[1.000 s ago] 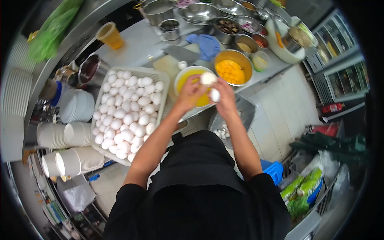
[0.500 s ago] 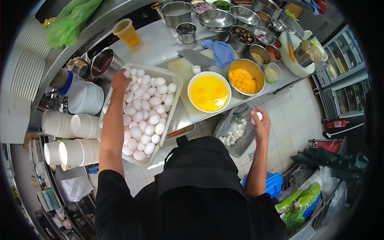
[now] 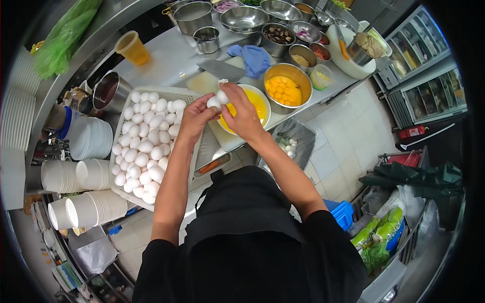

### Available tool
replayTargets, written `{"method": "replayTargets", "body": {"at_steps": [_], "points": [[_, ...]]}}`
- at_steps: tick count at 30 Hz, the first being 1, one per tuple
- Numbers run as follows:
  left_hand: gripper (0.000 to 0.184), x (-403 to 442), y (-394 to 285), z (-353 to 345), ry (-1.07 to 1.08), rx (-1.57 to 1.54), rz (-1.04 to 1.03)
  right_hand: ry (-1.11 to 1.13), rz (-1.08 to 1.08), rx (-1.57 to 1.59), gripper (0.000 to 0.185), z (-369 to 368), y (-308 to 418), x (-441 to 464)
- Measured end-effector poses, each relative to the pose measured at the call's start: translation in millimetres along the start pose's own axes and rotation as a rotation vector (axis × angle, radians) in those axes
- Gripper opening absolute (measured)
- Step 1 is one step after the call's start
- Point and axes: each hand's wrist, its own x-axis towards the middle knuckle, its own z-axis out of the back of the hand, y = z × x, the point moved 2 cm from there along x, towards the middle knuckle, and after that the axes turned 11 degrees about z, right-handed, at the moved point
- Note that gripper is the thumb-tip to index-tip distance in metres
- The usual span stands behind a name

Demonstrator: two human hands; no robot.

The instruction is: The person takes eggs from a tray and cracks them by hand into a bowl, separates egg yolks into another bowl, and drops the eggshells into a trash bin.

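Note:
Both my hands meet over the white bowl (image 3: pixel 268 104) of yellow egg liquid. My left hand (image 3: pixel 196 119), fingers closed, grips a white egg (image 3: pixel 213 103). Next to it, my right hand (image 3: pixel 243 116) has its fingers curled round another white egg (image 3: pixel 222 96); whether its shell is whole I cannot tell. The two eggs touch or nearly touch. To the left stands a plastic tray (image 3: pixel 195 159) heaped with white eggs (image 3: pixel 145 146). Right of the bowl, a steel pot (image 3: pixel 306 85) holds separated yolks (image 3: pixel 283 91). A broken eggshell (image 3: pixel 223 81) shows just beyond my right fingers.
A cleaver (image 3: pixel 222 67) and a blue cloth (image 3: pixel 251 59) lie behind the bowl. Below the counter edge hangs a plastic bag (image 3: pixel 306 143) with eggshells. Steel bowls of chopped ingredients crowd the back. Stacked paper tubs (image 3: pixel 96 208) and plates (image 3: pixel 91 131) stand left.
My left hand has come from the egg tray to the bowl with an egg. My right hand has moved from above the shell bag, left to the bowl. The view has shifted.

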Motion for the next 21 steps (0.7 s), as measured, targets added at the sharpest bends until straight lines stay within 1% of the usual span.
{"method": "replayTargets", "body": {"at_steps": [1, 2, 3, 4, 6, 7, 8, 10, 11, 13, 14, 15, 16, 18, 19, 21], "points": [[0.048, 2, 4, 1, -0.015, -0.009, 0.02, 0.054, -0.035, 0.066, 0.05, -4, -1, -1], [0.048, 3, 6, 3, -0.033, -0.017, 0.039, -0.003, -0.012, 0.038, 0.048, -1, 0, -1], [0.049, 3, 4, 2, -0.045, -0.01, 0.045, -0.084, -0.049, 0.014, 0.046, 2, 0, -4], [0.05, 0, 4, 1, -0.058, -0.004, 0.058, -0.082, -0.051, 0.017, 0.046, 3, -1, -5], [0.05, 1, 7, -1, -0.027, -0.016, 0.067, -0.31, -0.435, 0.564, 0.045, 8, -12, -13], [0.05, 4, 9, -3, -0.006, -0.021, 0.068, -0.323, -0.445, 0.498, 0.041, 9, -24, -15], [0.051, 7, 10, -5, 0.017, -0.025, 0.069, -0.33, -0.443, 0.492, 0.041, 16, -32, -15], [0.051, 13, 15, -9, 0.065, -0.019, 0.068, 0.027, -0.979, 0.75, 0.042, 18, -42, -20], [0.051, 16, 18, -12, 0.097, 0.005, 0.05, 0.054, -1.013, 0.745, 0.041, 16, -42, -23], [0.052, 19, 19, -20, 0.136, 0.029, 0.037, 0.034, -1.006, 0.73, 0.039, 15, -46, -28], [0.05, 21, 19, -22, 0.096, 0.062, 0.053, 0.025, -0.998, 0.722, 0.036, 15, -50, -31], [0.049, 23, 18, -24, 0.055, 0.097, 0.07, 0.061, -0.965, 0.655, 0.036, 15, -55, -32], [0.049, 24, 17, -27, 0.063, 0.101, 0.074, 0.051, -0.968, 0.652, 0.036, 15, -59, -35], [0.045, 29, 16, -27, -0.116, 0.376, 0.141, 0.123, -0.977, 0.544, 0.037, 14, -65, -40], [0.045, 34, 17, -27, -0.104, 0.378, 0.142, 0.113, -0.98, 0.536, 0.037, 14, -69, -43], [0.043, 42, 25, -23, -0.12, 0.384, 0.165, 0.165, -0.964, 0.436, 0.037, 11, -75, -47]]}}
